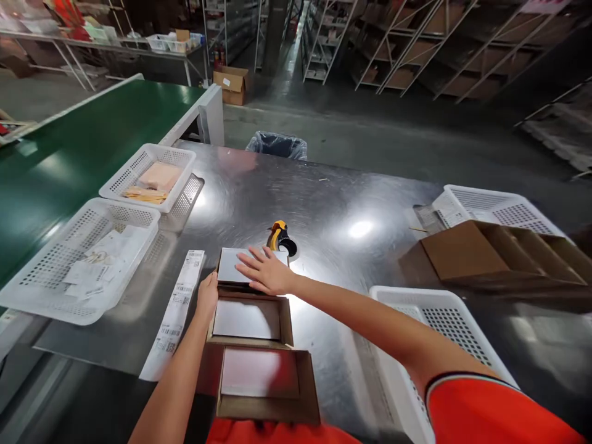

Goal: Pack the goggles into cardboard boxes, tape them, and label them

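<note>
Pressing lightly from above, the right hand lies spread, palm down and fingers apart, on the white insert in the farthest of three small brown cartons. That far carton sits on the metal worktop in front of the person, its left side met by the left hand, whose fingers are bent against the edge; how firmly they grip, I cannot tell. Lined up toward the person come the middle carton and the near carton, both uncovered at the top, each with a flat white piece inside. Just beyond the far carton is a yellow-and-black tape dispenser. A long strip of printed labels lies left of the row, near the left forearm. Farther left, two white perforated baskets stand one behind the other: the nearer basket holds white papers, the farther basket pinkish and yellow packets. On the right are a white basket near the right arm and, behind it, a larger brown carton with open compartments. A green conveyor belt runs along the left.
</note>
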Available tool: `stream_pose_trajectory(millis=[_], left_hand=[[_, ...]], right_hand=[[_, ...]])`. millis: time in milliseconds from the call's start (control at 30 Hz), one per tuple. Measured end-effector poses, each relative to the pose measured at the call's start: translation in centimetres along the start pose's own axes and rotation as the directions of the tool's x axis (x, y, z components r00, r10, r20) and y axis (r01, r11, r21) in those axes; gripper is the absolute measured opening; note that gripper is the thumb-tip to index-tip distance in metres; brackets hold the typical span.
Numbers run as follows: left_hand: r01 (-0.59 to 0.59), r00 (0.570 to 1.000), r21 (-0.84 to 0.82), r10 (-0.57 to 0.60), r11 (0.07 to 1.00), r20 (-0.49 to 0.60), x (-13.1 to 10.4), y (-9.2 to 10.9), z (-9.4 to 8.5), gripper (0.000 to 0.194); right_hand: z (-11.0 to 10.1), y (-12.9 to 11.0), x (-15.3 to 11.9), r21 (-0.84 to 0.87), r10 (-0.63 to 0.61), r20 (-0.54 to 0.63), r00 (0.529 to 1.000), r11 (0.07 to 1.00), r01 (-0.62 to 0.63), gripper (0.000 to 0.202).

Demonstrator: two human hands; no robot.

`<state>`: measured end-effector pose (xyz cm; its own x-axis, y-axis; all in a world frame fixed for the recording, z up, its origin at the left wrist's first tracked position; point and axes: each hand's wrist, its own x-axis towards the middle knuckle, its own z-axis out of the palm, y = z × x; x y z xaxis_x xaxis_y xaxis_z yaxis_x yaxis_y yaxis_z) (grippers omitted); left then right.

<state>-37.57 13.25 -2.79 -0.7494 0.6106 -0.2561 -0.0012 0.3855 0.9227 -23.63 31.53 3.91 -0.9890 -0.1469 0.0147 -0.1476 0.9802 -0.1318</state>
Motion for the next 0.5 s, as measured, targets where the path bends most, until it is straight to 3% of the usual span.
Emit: stream_pose_trajectory(millis=[267,400,500], left_hand=[[0.021,1.0,0.004,-0.021,1.0,0.003,-0.6,0.6,-0.3,0.048],[0.022,1.0,0.044,-0.021,0.999,-0.011,-0.3,1.0,-0.1,0.045],[0.023,1.0,0.071,-0.022,0.997,-0.014,-0.5,1.2,-0.1,0.045]], right_hand=[[0.9,0.0,-1.7,0.006,-0.134,-0.145,0.98,0.991,0.136,0.035],[1.0,1.0,-1.3,0.106,-0.069,-0.04,0.997,0.992,0.073,0.039],[0.5,1.3,-1.1,0.115,-0.097,0.058,0.994,0.989,0.09,0.043]])
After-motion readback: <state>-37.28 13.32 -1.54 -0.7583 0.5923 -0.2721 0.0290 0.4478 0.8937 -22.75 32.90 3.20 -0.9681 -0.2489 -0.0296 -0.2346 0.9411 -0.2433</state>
